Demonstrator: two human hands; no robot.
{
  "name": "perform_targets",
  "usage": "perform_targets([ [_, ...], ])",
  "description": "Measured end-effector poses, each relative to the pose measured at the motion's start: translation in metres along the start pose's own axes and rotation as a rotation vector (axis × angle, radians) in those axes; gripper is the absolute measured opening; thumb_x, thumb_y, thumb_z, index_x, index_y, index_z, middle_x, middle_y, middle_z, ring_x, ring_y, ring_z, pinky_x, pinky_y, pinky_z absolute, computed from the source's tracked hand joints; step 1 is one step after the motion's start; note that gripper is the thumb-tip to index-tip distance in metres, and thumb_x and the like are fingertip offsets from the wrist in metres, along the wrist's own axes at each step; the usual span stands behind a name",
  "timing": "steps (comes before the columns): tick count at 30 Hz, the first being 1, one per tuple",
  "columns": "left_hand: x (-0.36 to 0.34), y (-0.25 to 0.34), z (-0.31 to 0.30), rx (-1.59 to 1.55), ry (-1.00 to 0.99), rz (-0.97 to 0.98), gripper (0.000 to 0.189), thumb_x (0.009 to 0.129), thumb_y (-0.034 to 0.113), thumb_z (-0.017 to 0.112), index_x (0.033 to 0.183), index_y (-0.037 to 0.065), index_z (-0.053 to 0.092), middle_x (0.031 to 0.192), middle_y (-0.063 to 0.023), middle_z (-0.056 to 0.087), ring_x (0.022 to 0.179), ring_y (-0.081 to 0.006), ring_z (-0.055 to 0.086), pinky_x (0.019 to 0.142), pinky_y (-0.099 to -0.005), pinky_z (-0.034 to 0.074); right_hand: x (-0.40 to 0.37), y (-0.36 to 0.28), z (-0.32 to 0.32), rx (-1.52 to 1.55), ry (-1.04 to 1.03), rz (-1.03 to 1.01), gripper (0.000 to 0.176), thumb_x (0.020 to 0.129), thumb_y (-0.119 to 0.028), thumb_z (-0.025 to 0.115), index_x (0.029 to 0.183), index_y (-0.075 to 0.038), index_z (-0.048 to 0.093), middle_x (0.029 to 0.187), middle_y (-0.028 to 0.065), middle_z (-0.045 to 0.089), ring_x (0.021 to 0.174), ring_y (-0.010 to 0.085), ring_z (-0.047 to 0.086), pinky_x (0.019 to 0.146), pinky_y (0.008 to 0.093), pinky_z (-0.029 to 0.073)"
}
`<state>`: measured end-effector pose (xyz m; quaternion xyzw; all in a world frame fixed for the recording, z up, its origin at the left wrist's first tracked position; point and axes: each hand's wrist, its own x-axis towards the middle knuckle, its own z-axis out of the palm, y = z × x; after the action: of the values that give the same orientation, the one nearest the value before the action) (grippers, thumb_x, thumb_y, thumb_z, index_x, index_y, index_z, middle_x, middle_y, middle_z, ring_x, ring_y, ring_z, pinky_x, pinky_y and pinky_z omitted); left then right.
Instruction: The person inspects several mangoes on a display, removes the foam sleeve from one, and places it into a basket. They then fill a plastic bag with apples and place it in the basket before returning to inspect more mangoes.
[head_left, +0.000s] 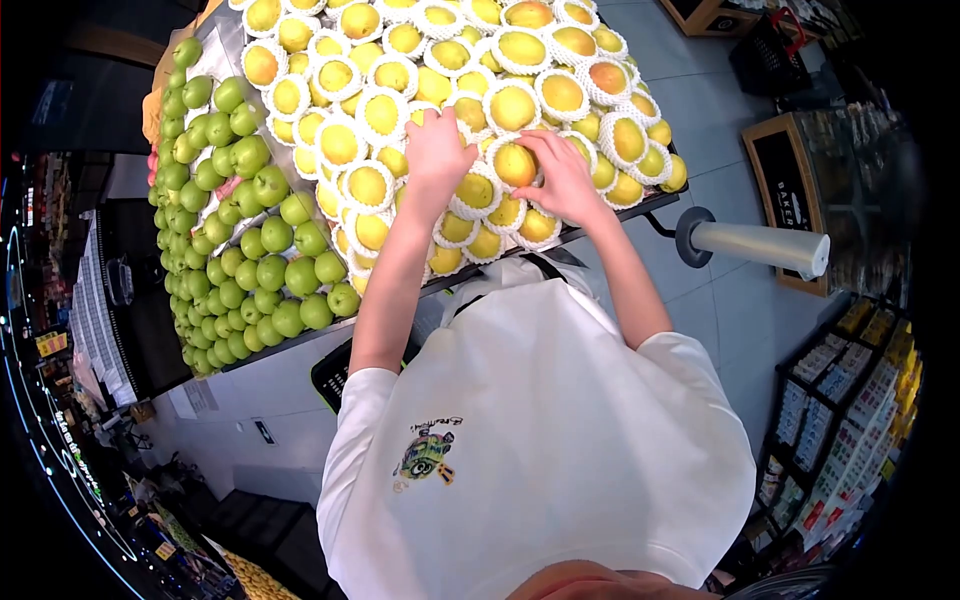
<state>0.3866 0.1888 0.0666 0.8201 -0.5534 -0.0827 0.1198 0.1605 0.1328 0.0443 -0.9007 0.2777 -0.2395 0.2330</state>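
Yellow fruits in white foam nets [366, 186] are heaped on the display stand. My left hand [438, 158] is over the middle of the heap with its fingers curled down; whatever they hold is hidden. Just to its right, my right hand [563, 178] is spread around the right side of an orange-yellow fruit [515, 165], its thumb and fingertips at the fruit's edge. That fruit sits in a white foam net among the others.
Green apples [271, 273] are piled on the stand's left side. A plastic bag roll [760, 247] juts from the stand's right edge. A black basket [768, 62] is at the upper right, and packaged goods on shelves [835, 390] are at the lower right.
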Motion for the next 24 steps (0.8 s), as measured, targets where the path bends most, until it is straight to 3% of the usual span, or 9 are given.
perform_targets([
  [5, 0.000, -0.002, -0.014, -0.125, 0.103, -0.020, 0.069, 0.071, 0.031, 0.084, 0.129, -0.001, 0.064, 0.123, -0.0231, 0.066, 0.113, -0.0417, 0.061, 0.089, -0.0495, 0.058, 0.001, 0.001, 0.000, 0.011, -0.007, 0.009, 0.079, 0.068, -0.028, 0.093, 0.137, -0.011, 0.057, 0.138, 0.0089, 0.058, 0.128, 0.0344, 0.056, 0.108, 0.0455, 0.043],
  [7, 0.008, -0.014, -0.031, -0.404, 0.097, -0.046, 0.075, 0.069, 0.034, 0.087, 0.131, -0.001, 0.065, 0.118, -0.0240, 0.073, 0.109, -0.0356, 0.069, 0.096, -0.0436, 0.056, -0.001, 0.001, 0.001, 0.004, -0.019, 0.018, 0.080, 0.070, -0.029, 0.092, 0.138, -0.011, 0.056, 0.142, 0.0079, 0.056, 0.129, 0.0346, 0.055, 0.108, 0.0460, 0.043],
  [12, 0.019, -0.028, -0.065, -0.431, 0.165, -0.024, 0.069, 0.070, 0.034, 0.087, 0.126, -0.001, 0.067, 0.113, -0.0230, 0.075, 0.106, -0.0330, 0.073, 0.095, -0.0412, 0.056, 0.002, 0.000, -0.007, 0.019, -0.082, 0.023, 0.083, 0.071, -0.034, 0.092, 0.142, -0.012, 0.054, 0.145, 0.0094, 0.053, 0.134, 0.0351, 0.052, 0.113, 0.0469, 0.040],
  [14, 0.020, -0.030, -0.074, -0.510, 0.093, -0.106, 0.066, 0.072, 0.032, 0.087, 0.125, -0.001, 0.067, 0.115, -0.0222, 0.075, 0.109, -0.0302, 0.072, 0.097, -0.0392, 0.055, 0.003, -0.008, -0.014, 0.023, -0.095, 0.008, 0.085, 0.072, -0.036, 0.091, 0.144, -0.013, 0.053, 0.147, 0.0108, 0.052, 0.136, 0.0352, 0.050, 0.115, 0.0477, 0.038],
  [17, 0.017, -0.036, -0.070, -0.568, 0.143, -0.065, 0.061, 0.074, 0.030, 0.087, 0.124, -0.001, 0.067, 0.123, -0.0207, 0.072, 0.118, -0.0291, 0.067, 0.102, -0.0390, 0.052, 0.009, -0.031, -0.018, -0.015, -0.017, -0.094, 0.089, 0.072, -0.044, 0.090, 0.147, -0.013, 0.052, 0.149, 0.0152, 0.049, 0.140, 0.0374, 0.046, 0.120, 0.0516, 0.032],
  [19, 0.016, -0.038, -0.069, -0.619, 0.129, -0.068, 0.061, 0.075, 0.029, 0.087, 0.124, -0.001, 0.068, 0.125, -0.0204, 0.071, 0.122, -0.0295, 0.066, 0.104, -0.0395, 0.050, 0.015, -0.052, -0.008, -0.026, -0.139, -0.243, 0.090, 0.075, -0.047, 0.088, 0.149, -0.012, 0.051, 0.148, 0.0186, 0.049, 0.143, 0.0385, 0.044, 0.122, 0.0540, 0.028],
  [22, 0.016, -0.041, -0.067, -0.644, 0.144, -0.075, 0.059, 0.075, 0.028, 0.087, 0.123, 0.000, 0.068, 0.126, -0.0192, 0.071, 0.124, -0.0300, 0.064, 0.106, -0.0402, 0.049, 0.025, -0.048, 0.030, -0.127, -0.234, -0.322, 0.089, 0.076, -0.049, 0.086, 0.149, -0.011, 0.051, 0.145, 0.0204, 0.052, 0.141, 0.0376, 0.047, 0.123, 0.0533, 0.027],
  [23, 0.015, -0.043, -0.066, -0.649, 0.147, -0.073, 0.059, 0.075, 0.028, 0.087, 0.123, 0.000, 0.068, 0.126, -0.0192, 0.071, 0.125, -0.0298, 0.064, 0.106, -0.0401, 0.049, 0.029, -0.042, 0.040, -0.182, -0.269, -0.349, 0.086, 0.078, -0.049, 0.084, 0.148, -0.011, 0.053, 0.135, 0.0211, 0.058, 0.132, 0.0366, 0.054, 0.117, 0.0509, 0.033],
  [24, 0.015, -0.046, -0.065, -0.653, 0.152, -0.071, 0.058, 0.075, 0.028, 0.087, 0.123, 0.000, 0.068, 0.126, -0.0192, 0.071, 0.125, -0.0296, 0.063, 0.106, -0.0399, 0.049, 0.032, -0.044, 0.042, -0.184, -0.264, -0.356, 0.086, 0.078, -0.049, 0.084, 0.148, -0.011, 0.053, 0.135, 0.0211, 0.058, 0.132, 0.0366, 0.054, 0.117, 0.0509, 0.033],
])
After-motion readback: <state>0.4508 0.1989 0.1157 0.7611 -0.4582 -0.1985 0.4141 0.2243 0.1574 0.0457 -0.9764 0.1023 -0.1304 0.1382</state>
